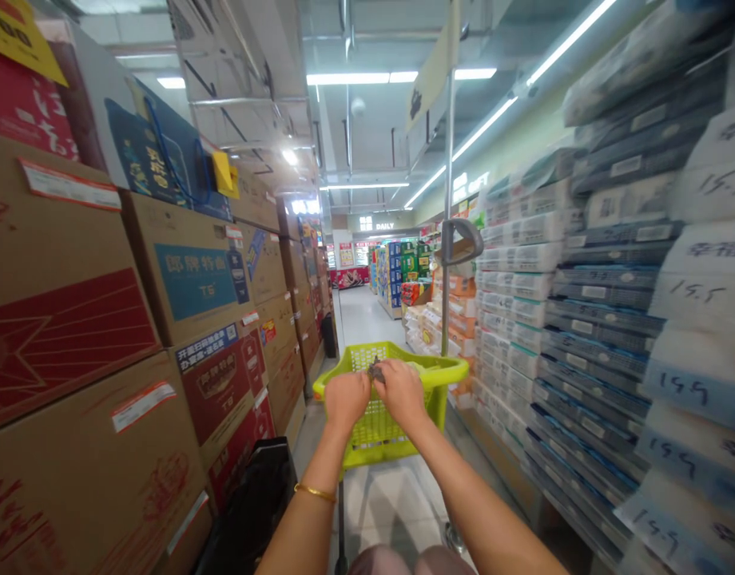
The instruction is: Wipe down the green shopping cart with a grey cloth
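Observation:
In front of me is a lime-green plastic shopping cart with a perforated basket. My left hand is closed at the near edge of the basket, and its wrist wears a gold bangle. Right beside it, my right hand is also closed at that edge, fingers curled forward. A small dark thing shows between the two hands; its kind is not clear. Pale green material lies at the basket's right side, partly hidden by my right hand.
Stacked cardboard cartons line the left of the aisle, with a black bag low beside them. Packs of paper goods are piled along the right. A metal pole stands right of the cart. The pale floor runs ahead to further shelves.

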Available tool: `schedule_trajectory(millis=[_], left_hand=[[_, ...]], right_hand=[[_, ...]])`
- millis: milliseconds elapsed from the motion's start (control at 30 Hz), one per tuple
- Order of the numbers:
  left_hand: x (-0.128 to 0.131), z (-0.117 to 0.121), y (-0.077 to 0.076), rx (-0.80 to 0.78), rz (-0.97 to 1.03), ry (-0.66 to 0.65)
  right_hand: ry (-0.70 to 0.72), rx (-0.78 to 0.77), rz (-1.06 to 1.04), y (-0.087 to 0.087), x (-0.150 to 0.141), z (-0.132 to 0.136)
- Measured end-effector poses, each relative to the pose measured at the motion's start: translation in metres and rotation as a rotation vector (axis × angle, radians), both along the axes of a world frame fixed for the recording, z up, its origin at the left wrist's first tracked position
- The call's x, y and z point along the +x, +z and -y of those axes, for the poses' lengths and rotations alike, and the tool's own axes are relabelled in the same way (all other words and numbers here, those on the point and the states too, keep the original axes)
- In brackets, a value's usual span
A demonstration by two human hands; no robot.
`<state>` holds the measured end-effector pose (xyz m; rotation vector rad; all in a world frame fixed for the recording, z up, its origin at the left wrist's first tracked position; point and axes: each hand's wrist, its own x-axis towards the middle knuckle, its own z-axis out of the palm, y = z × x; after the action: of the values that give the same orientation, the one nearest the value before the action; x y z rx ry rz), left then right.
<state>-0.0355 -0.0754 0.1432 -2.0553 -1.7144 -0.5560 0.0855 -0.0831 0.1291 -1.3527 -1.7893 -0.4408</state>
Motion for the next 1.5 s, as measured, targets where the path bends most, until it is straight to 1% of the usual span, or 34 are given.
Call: schedule_trajectory(millis=[167, 267, 367, 467, 567, 667, 767, 833, 967, 1067, 1167, 1300, 1367, 1433, 1500], left_hand=[[0.001, -0.004, -0.003, 0.04, 0.038, 0.022], [0.005, -0.006, -0.005, 0.058, 0.051, 0.023], [0.008, -0.006, -0.006, 0.065, 0.067, 0.021], [0.009, -0.005, -0.006, 0.049, 0.075, 0.005], [0.006, -0.005, -0.007, 0.046, 0.044, -0.029], [0.002, -0.005, -0.008, 0.058, 0.023, -0.052], [0.0, -0.006, -0.008, 0.063, 0.016, -0.061], [0.0, -0.007, -0.008, 0.07, 0.019, -0.052], [0.002, -0.01, -0.011, 0.099, 0.035, -0.031], [0.006, -0.01, -0.013, 0.126, 0.054, -0.002], [0.009, -0.011, -0.015, 0.153, 0.061, 0.008], [0.008, -0.011, -0.016, 0.167, 0.053, 0.0], [0.006, -0.011, -0.015, 0.161, 0.038, -0.018], [0.004, -0.011, -0.015, 0.155, 0.021, -0.039], [0.002, -0.011, -0.015, 0.156, 0.014, -0.043]], right_hand=[[-0.127, -0.009, -0.064, -0.001, 0.032, -0.003], [-0.217, -0.011, -0.108, 0.0, 0.041, -0.004], [-0.252, -0.013, -0.111, 0.002, 0.032, -0.004], [-0.171, -0.01, -0.07, 0.0, 0.007, -0.001], [-0.098, 0.023, -0.079, -0.003, -0.014, 0.002], [-0.054, 0.05, -0.086, -0.006, -0.019, 0.003], [-0.014, 0.043, -0.061, -0.007, -0.007, 0.003], [-0.028, 0.035, -0.083, -0.008, 0.008, 0.0], [-0.124, 0.058, -0.185, -0.009, 0.04, -0.006], [-0.228, 0.077, -0.227, -0.009, 0.05, -0.009], [-0.27, 0.089, -0.203, -0.01, 0.036, -0.008], [-0.188, 0.128, -0.155, -0.014, -0.004, -0.002], [-0.154, 0.149, -0.173, -0.016, -0.017, 0.001], [-0.116, 0.162, -0.156, -0.017, -0.021, 0.002], [-0.089, 0.163, -0.11, -0.017, -0.015, 0.001]])
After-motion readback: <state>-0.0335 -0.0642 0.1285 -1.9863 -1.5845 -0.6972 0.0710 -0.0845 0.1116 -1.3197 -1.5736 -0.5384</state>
